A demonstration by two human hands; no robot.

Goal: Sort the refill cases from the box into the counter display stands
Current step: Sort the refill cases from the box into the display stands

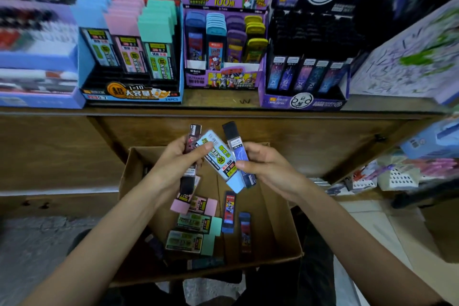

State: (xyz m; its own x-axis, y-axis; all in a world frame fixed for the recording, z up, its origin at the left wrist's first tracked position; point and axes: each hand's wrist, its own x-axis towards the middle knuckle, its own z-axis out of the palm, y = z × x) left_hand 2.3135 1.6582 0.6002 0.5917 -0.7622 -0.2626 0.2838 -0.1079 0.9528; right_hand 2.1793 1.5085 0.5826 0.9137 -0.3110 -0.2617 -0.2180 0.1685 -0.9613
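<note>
Refill cases, three, are gripped between left hand and right hand above one box.

- The left hand and right hand are bare.
- The forearms are uncovered too.
- Dark trousers clothe the legs.
- A dark edge crosses the right arm at the bottom corner; sleeve or band, unclear.

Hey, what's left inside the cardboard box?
Loose refill cases lie on the box floor: pink cases, two green cases, two blue cases, some dark cases near the front. The left hand, right hand and held cases cover the far end.
</note>
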